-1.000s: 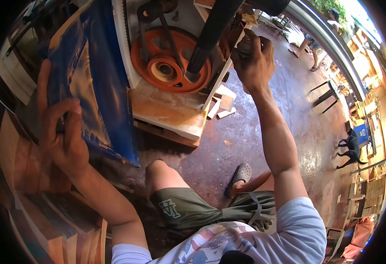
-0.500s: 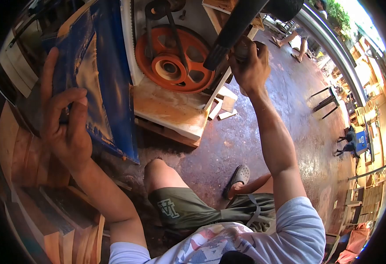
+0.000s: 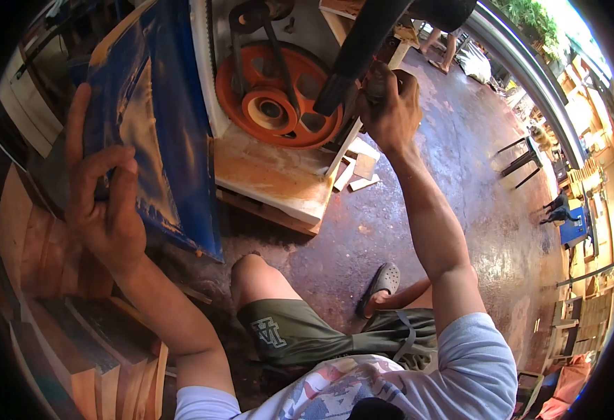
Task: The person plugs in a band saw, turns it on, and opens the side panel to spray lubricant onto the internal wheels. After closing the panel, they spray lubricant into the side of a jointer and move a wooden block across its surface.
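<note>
My left hand (image 3: 107, 203) holds the edge of a blue panel (image 3: 188, 140) with worn, sawdust-coloured patches, its fingers bent over the near face. To the right of the panel, an orange wheel (image 3: 310, 73) with a dark belt (image 3: 281, 66) sits inside a white machine housing above a wooden base (image 3: 272, 168). My right hand (image 3: 391, 112) is closed at the housing's right side, beside a black tube (image 3: 356, 56). Its fingers wrap round something I cannot make out.
Stacked wood planks (image 3: 97, 350) stand at the lower left. Small wood offcuts (image 3: 354, 175) lie on the floor beside the base. A dark stool (image 3: 520, 159), a black animal (image 3: 560, 210) near a blue box (image 3: 573, 229), and another person's legs (image 3: 449, 50) appear further off.
My right hand has shifted slightly left. In the background, the black animal has changed pose and the other person's legs appear further left. My left hand stays on the panel.
</note>
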{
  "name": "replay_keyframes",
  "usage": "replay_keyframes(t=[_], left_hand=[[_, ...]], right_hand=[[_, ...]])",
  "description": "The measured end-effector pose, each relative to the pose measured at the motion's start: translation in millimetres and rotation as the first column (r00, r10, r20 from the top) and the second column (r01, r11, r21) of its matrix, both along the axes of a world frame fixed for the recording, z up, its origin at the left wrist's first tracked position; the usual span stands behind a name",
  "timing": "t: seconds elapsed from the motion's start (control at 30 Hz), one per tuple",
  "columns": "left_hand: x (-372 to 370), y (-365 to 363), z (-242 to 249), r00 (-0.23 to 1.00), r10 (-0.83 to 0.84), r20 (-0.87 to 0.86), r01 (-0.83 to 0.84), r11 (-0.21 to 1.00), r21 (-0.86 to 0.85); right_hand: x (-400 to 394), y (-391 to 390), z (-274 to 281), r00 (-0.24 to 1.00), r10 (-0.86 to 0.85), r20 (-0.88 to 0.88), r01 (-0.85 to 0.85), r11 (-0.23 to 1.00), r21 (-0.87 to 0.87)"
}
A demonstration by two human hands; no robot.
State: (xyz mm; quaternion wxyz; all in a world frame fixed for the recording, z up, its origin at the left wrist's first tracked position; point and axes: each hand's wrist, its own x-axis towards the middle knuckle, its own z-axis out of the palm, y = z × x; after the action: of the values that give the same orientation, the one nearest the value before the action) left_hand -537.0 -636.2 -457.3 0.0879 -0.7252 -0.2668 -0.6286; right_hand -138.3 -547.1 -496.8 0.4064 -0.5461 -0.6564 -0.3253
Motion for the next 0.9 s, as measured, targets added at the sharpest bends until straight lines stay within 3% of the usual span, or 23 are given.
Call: replay_keyframes(t=[0.23,0.43,0.9], left_hand=[[-1.3,-0.1,-0.4,1.000,-0.001,-0.022,0.001,1.000,0.008],[-0.5,0.4,-1.4,1.000,-0.022,-0.013,0.022,1.000,-0.005],[8.9,-5.2,1.0,1.000,0.021,-0.017,-0.023,0.997,-0.080]], right_hand=[[2.5,-8.8,0.6,0.999,-0.023,-0.042,0.020,0.997,-0.073],[7.3,-9.1,-3.5,0.999,-0.043,-0.031,0.042,0.998,-0.036],[25.9,-5.1,-19.1,0.963,-0.050,-0.265,0.032,0.997,-0.071]])
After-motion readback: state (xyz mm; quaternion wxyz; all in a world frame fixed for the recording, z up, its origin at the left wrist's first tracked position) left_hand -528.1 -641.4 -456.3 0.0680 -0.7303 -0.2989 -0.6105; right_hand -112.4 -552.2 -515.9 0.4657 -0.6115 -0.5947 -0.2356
